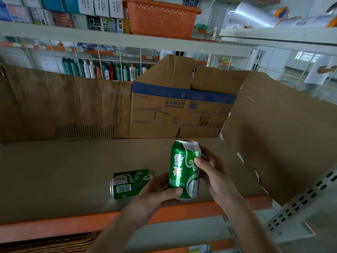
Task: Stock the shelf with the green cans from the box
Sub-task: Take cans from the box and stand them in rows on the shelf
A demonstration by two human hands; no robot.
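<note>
The left hand (156,190) and right hand (211,170) curl round a glossy upright green can (184,168) near the shelf (200,210)'s front edge. A toppled can (127,183) lies just left.

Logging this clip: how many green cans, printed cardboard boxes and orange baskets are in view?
Green cans: 2, the upright can held by the left hand and right hand, and the fallen can on its side on the shelf.
Printed cardboard box: 1
Orange basket: 1
Total: 4

Upright green can (184,168) gripped between left hand (160,192) and right hand (211,170), above cardboard-lined shelf (54,170), beside a toppled can (127,183).
</note>
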